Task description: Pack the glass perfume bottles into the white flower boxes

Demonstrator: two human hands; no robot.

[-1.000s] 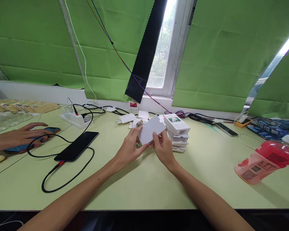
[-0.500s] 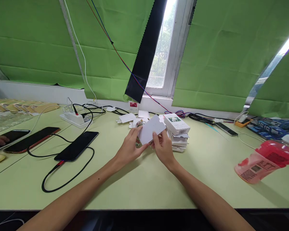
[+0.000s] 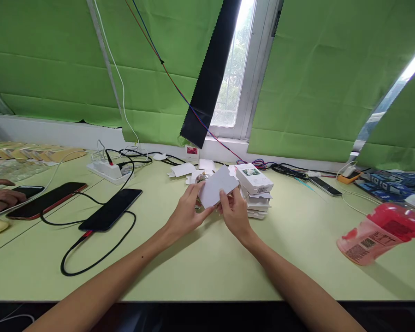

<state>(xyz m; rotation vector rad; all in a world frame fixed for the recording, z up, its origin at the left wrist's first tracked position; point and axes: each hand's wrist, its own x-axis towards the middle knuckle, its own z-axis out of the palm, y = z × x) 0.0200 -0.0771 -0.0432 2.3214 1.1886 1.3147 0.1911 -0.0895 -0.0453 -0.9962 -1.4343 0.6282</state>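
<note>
A small flat white cardboard box (image 3: 217,185) is held up at a tilt between my two hands, its plain side towards me. My left hand (image 3: 185,208) grips its left edge, thumb along the bottom. On the lower right, my right hand (image 3: 235,210) presses its thumb on the face, with the other fingers behind and partly hidden. Close behind the held box sits a shiny metallic object (image 3: 202,177), mostly covered. A stack of white boxes (image 3: 258,203) stands just right of my right hand, topped by a box with a plant picture (image 3: 254,177).
Loose white card pieces (image 3: 181,170) lie behind my hands. Left are a black phone (image 3: 111,210) on a cable, a second phone (image 3: 46,200), a power strip (image 3: 109,171) and another person's hand (image 3: 2,197). A pink bottle (image 3: 383,230) stands at the right.
The other person's hand at the far left has moved further into view over a phone. My hands and the white box hold nearly the same position.
</note>
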